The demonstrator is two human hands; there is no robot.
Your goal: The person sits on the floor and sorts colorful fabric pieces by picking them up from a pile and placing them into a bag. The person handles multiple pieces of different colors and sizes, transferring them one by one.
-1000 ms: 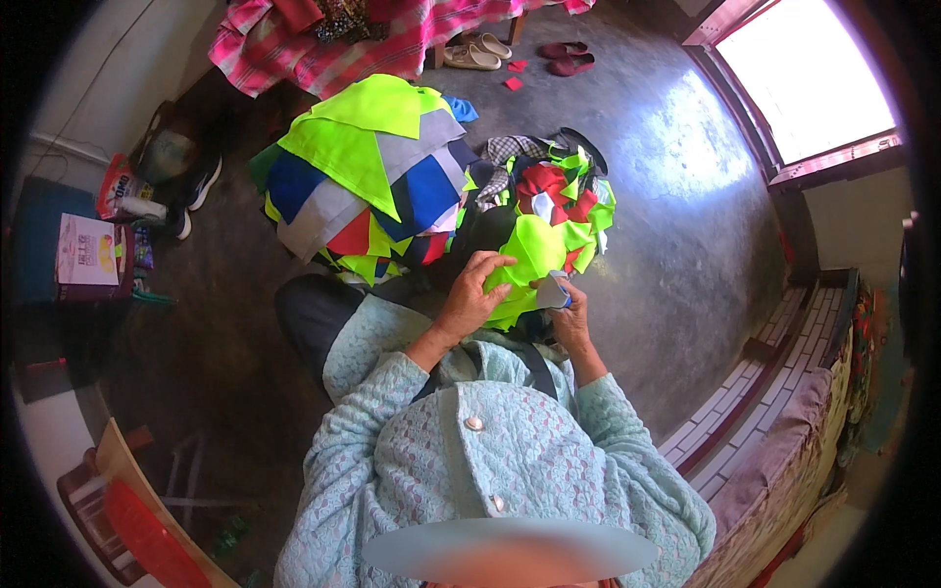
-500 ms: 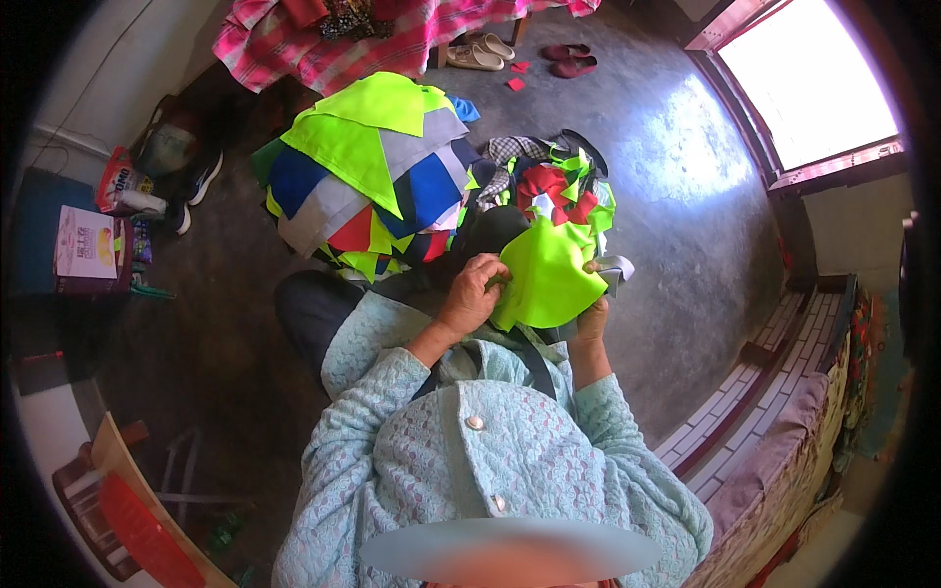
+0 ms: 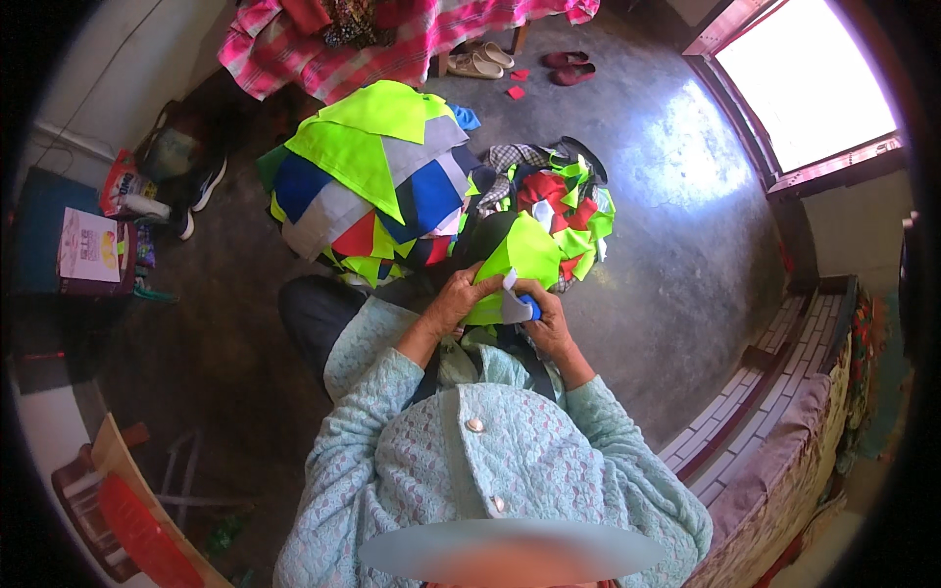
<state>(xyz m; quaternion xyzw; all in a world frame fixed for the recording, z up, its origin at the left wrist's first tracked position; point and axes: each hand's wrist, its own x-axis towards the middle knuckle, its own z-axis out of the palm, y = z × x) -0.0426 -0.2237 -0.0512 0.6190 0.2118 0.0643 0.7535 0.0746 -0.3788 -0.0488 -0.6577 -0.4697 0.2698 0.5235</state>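
A neon yellow-green piece of cloth (image 3: 524, 253) hangs over my knees, between my hands and the scrap pile beyond. My left hand (image 3: 457, 300) is closed on its near left edge, the thumb pointing across to the right. My right hand (image 3: 549, 321) is closed at the cloth's near right side. A curled grey strip of cloth (image 3: 513, 306) sticks out by its fingers. Beside that strip shows a small blue piece (image 3: 532, 306); I cannot tell what it is. The two hands are close together, fingertips partly hidden by the cloth.
A large mound of coloured cloth pieces (image 3: 368, 186) rises front left. A smaller heap of scraps (image 3: 564, 201) lies front right. Beyond stand a table with a pink checked cloth (image 3: 294, 54) and shoes (image 3: 570, 73). At right is a bench-like bed edge (image 3: 755, 431).
My right hand has moved left and nearer, close to my left hand. The green cloth has turned and folded away from me, and the grey strip has come along with my right hand.
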